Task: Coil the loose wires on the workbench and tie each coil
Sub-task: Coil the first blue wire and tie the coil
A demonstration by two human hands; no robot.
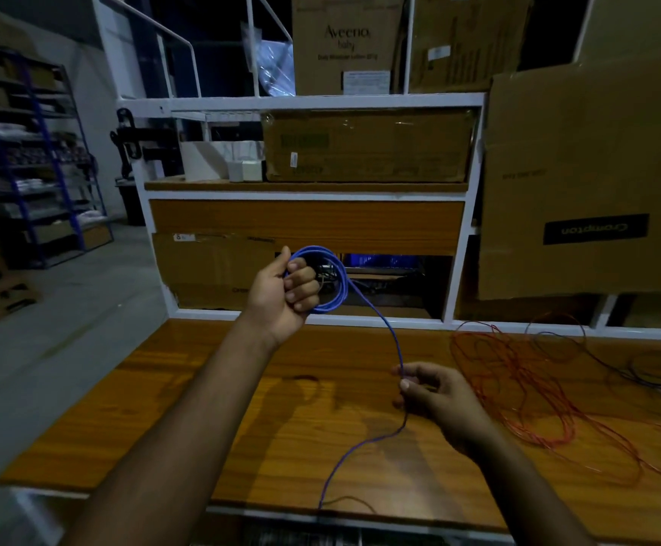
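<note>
My left hand (287, 291) is raised above the wooden workbench (187, 392) and grips a coil of blue wire (338, 279) with several loops. The wire's loose length runs down from the coil to my right hand (433, 394), which pinches it between thumb and fingers just above the bench. Below that hand the blue tail (354, 453) trails to the bench's front edge. A tangle of loose red wire (525, 392) lies on the bench to the right of my right hand, with a darker thin wire (644, 372) past it.
A white-framed shelf unit (309, 195) rises behind the bench, holding cardboard boxes (368, 145). A large cardboard box (588, 183) leans at the right. Blue storage racks (33, 159) stand across the floor to the left.
</note>
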